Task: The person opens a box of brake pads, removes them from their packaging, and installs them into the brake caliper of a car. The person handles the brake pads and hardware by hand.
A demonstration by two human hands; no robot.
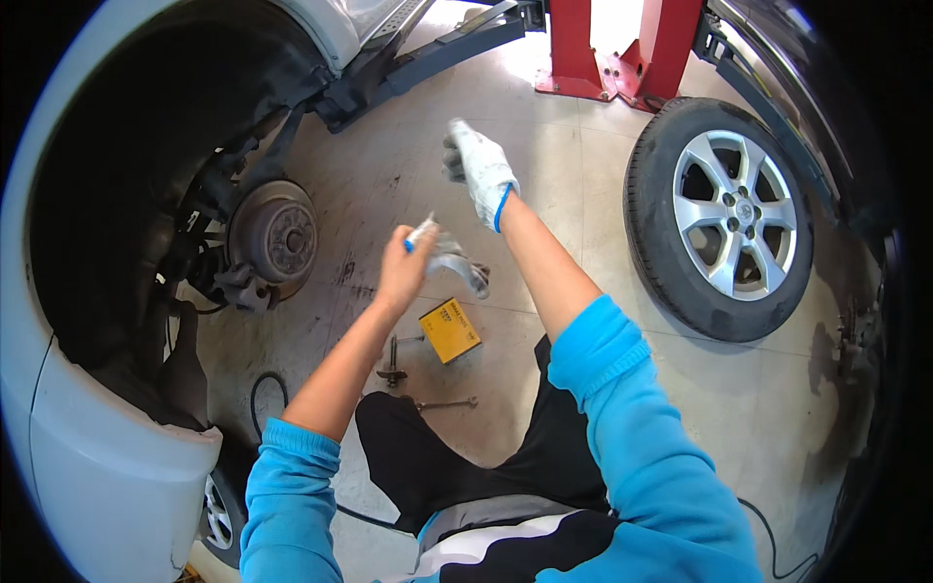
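Note:
My bare left hand grips a loose grey-and-white work glove with a blue cuff, which dangles from its fingers. Higher up and to the right, my right hand wears a white glove with a blue cuff, its fingers slightly bent and holding nothing visible. Beneath my hands, a yellow cardboard box lies on the floor beside a metal tool with a crossbar and a wrench. To the left is an exposed brake disc with its caliper, inside a white car's wheel well.
A detached wheel lies on the floor at the right, near another dark vehicle body. Red lift posts and a dark lift arm are at the back. A black hose runs along the floor. The car's white panel borders the left.

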